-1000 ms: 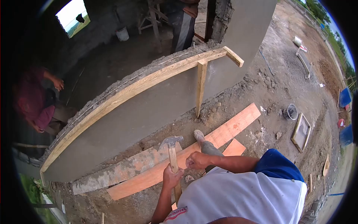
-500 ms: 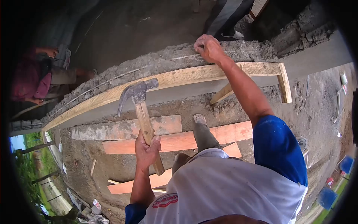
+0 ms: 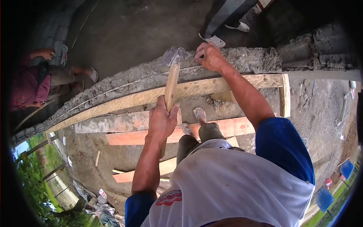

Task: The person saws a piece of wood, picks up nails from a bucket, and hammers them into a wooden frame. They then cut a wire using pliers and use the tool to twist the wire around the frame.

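My left hand is wrapped around the wooden handle of a claw hammer. The hammer's head, smeared by motion, is over the rough top of a mortared wall, a short way left of my right hand. That hand is closed at the wall top, fingers pinched together; anything between them is too small or hidden to make out. A thin line runs along the wall top towards it. A long wooden batten lies along the wall's near side, beneath my right forearm and behind the hammer handle.
A short wood piece joins the batten's right end. Orange boards and a grey-stained plank lie on the ground around my feet. Beyond the wall are a person in a maroon shirt and another person's white shoes.
The hammer has swung up and right, from in front of the batten to over the wall top. My right hand stays at the wall top. The view has shifted, showing both my feet.
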`<act>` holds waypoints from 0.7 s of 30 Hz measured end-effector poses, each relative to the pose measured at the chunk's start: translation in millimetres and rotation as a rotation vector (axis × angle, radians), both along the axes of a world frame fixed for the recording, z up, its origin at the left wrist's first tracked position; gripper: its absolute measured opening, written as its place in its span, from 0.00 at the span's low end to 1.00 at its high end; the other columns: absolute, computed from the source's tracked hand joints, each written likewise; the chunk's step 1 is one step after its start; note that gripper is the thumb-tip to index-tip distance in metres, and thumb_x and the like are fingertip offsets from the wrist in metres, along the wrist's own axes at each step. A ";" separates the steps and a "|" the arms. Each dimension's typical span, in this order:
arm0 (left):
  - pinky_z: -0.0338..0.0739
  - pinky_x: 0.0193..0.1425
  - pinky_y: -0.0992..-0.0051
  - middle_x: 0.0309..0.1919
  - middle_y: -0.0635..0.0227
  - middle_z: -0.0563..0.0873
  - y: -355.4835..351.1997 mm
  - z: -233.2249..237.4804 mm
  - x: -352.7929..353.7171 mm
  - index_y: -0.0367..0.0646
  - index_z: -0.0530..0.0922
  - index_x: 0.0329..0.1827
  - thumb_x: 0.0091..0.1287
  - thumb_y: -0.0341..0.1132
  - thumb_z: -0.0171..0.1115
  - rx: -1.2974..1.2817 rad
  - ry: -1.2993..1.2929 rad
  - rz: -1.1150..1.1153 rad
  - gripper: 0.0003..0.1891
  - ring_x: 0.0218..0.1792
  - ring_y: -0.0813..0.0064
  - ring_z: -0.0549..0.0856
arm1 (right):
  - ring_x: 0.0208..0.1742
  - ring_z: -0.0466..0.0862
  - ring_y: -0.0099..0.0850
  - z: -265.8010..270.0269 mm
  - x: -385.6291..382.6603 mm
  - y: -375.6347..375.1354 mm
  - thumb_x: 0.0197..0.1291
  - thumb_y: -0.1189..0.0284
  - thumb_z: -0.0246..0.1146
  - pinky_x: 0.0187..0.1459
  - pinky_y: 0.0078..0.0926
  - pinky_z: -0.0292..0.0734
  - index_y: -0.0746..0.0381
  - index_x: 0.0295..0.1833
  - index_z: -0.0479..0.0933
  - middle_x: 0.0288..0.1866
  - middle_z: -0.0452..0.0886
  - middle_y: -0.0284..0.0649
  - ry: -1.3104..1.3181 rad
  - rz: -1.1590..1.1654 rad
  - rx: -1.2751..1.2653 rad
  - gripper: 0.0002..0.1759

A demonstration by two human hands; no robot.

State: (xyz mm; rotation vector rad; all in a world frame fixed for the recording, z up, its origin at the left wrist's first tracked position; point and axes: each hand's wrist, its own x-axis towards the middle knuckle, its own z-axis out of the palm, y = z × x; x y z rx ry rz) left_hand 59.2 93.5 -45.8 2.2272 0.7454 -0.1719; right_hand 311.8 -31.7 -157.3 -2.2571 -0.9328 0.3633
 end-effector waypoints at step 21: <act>0.77 0.38 0.48 0.27 0.37 0.82 -12.0 53.6 52.7 0.27 0.65 0.53 0.68 0.32 0.58 0.192 0.159 -0.190 0.19 0.33 0.37 0.84 | 0.52 0.74 0.36 -5.4 4.1 5.4 0.44 0.71 0.72 0.61 0.38 0.62 0.55 0.28 0.86 0.46 0.82 0.30 -0.021 -0.078 -0.030 0.03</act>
